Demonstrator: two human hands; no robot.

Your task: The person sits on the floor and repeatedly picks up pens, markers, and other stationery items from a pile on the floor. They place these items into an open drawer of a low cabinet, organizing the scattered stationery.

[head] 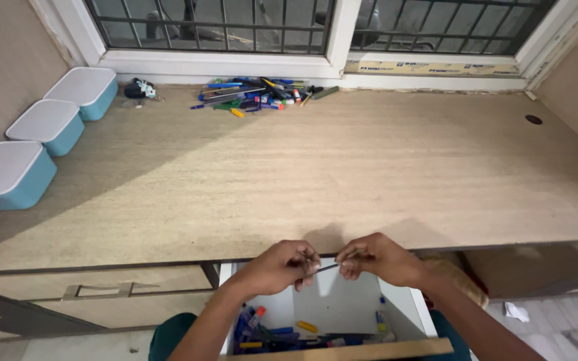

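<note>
A: Any packages, labels, signs or screens in view?

B: No screens or signs. One long tan strip label with dark print (429,68) lay flat along the right window sill, below the white frame.

A: Containers?

B: Three square teal plastic boxes with white lids (47,126) sat closed in a row against the left wall, on the beige desktop. Lids were plain, no labels visible.

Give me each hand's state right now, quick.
Left hand: closed, pinching one end of a thin dark pen.
Right hand: closed, pinching the pen's other end, above the open drawer.
</note>
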